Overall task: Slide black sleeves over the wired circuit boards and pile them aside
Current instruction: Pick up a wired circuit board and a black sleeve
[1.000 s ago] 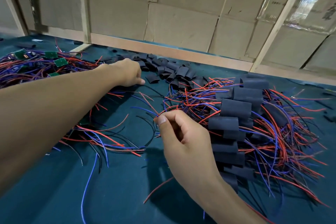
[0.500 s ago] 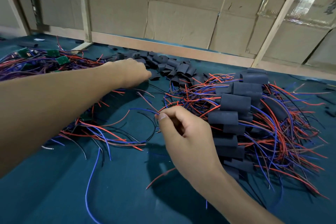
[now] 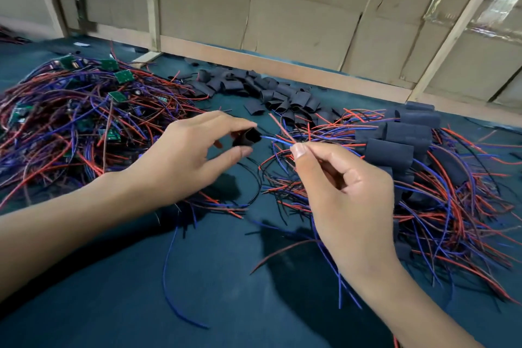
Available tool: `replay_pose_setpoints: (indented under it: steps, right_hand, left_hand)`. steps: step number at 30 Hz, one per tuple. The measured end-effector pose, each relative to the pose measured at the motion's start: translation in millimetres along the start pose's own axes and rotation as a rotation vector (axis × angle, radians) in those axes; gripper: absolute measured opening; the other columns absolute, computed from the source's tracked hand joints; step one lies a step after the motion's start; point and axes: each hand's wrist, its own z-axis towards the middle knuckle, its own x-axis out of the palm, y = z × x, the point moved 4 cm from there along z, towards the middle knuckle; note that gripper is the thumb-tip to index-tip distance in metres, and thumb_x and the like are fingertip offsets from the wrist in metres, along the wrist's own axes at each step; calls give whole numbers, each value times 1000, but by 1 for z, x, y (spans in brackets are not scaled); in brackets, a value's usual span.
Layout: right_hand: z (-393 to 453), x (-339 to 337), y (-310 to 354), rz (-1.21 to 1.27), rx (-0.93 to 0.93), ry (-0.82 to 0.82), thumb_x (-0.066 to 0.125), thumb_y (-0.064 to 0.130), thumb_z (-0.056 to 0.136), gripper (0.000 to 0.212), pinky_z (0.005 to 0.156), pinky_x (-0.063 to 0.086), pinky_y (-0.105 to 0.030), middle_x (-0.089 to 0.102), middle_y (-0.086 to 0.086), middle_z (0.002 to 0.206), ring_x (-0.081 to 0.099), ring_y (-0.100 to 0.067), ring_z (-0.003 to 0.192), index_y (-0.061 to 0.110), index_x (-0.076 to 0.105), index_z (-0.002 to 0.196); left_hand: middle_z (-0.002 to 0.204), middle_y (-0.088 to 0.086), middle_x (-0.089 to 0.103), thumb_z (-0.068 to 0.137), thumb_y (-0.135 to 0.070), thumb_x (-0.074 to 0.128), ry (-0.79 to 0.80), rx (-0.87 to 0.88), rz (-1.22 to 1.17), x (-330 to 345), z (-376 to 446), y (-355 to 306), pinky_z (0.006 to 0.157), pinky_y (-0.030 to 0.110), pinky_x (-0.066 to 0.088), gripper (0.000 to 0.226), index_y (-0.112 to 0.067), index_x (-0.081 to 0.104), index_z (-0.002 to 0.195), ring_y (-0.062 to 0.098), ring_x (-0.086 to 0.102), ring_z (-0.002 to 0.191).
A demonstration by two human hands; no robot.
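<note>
Threading step, I'd say: left hand (image 3: pixel 180 155) pinches a short black tube sleeve (image 3: pixel 246 137) mouth-open above the teal worktop (image 3: pixel 118 285), right hand (image 3: pixel 341 186) pinches the red and blue wire ends (image 3: pixel 278 142) just beside it. Next move needs those tips bunched and lined up with the opening.

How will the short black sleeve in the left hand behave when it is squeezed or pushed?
The short black sleeve, pinched by the left hand, probably is soft: its open mouth looks squashed, not round. It seems very light, held by fingertips only. The loose sleeves in the black pile lie flattened, so it likely will not roll.
</note>
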Motion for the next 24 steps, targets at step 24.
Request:
replay_pose_setpoints:
  steps: [24]
  right_hand:
    - [1, 1, -1, 22, 191, 150, 69, 24, 85, 21, 46, 30, -15, 40, 14, 42, 35, -6, 43, 15, 71, 66]
  left_hand:
    - [116, 6, 67, 95, -20, 72, -164, 205, 69, -6, -3, -17, 94, 26, 50, 37, -3, 65, 128, 17, 62, 103]
